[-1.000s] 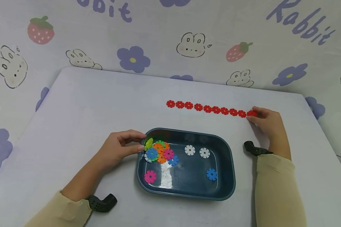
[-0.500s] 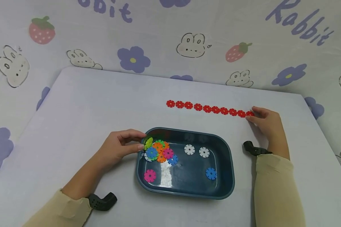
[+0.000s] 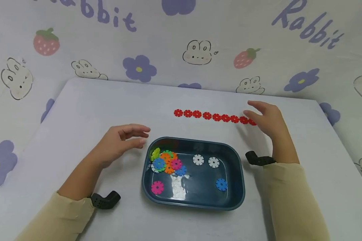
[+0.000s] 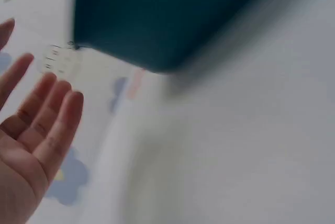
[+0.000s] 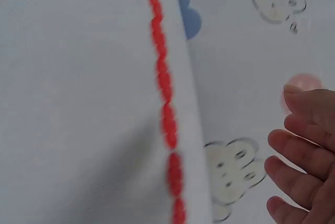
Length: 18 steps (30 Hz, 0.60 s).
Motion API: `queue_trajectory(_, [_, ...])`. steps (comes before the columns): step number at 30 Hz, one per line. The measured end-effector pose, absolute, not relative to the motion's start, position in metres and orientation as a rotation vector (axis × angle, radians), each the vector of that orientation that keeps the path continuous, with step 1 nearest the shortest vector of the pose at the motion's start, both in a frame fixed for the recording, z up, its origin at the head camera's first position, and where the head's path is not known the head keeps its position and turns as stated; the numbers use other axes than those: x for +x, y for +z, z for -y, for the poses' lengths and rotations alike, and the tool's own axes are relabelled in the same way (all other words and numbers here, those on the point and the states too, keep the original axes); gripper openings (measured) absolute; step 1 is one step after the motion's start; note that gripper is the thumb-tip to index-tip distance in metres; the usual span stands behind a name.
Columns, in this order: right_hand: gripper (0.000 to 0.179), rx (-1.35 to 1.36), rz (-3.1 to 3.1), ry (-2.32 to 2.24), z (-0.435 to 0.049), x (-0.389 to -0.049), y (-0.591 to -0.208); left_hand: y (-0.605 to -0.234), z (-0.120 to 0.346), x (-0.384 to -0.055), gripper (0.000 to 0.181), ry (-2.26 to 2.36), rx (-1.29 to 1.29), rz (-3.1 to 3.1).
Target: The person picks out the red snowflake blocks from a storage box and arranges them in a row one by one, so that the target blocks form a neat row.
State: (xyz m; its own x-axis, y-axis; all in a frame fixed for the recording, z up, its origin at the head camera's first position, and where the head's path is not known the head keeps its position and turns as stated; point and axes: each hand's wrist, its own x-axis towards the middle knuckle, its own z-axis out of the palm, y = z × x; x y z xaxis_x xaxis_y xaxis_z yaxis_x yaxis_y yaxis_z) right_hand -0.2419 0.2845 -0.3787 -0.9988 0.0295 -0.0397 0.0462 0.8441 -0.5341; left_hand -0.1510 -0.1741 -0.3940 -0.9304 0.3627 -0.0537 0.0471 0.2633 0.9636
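A row of red notched discs runs across the far part of the white table. Above the row's right end hovers my right hand, fingers parted and holding nothing; it hides the last of the discs. In the right wrist view the same red discs appear as a blurred line. My left hand is raised beside the upper left corner of a dark blue tray, apart from it, with relaxed fingers and nothing in them. The left wrist view shows the tray's outer wall and the loose fingers.
Inside the tray, a pile of mixed coloured discs lies at the left. Two white discs, a blue disc and a pink disc lie apart from it. A printed cloth hangs behind the table.
My right hand has let go of the last red disc and moved up and left over the row. The left hand has lifted off the tray's edge. The view has shifted slightly.
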Motion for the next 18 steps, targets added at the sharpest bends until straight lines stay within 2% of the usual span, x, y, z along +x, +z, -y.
queue_trajectory(10, [0.067,-0.214,-3.122,-0.827,-0.208,-0.251,-0.32,-0.319,0.153,-0.214,0.059,1.502,0.445,-2.59])
queue_trajectory(14, [0.074,-0.376,-3.136,-0.753,-0.17,-0.255,-0.317,-0.306,0.128,-0.23,0.068,1.322,0.459,-2.735])
queue_trajectory(18, [0.085,-0.391,-3.165,-0.52,-0.144,-0.251,-0.324,-0.31,0.102,-0.238,0.08,0.921,0.495,-2.93])
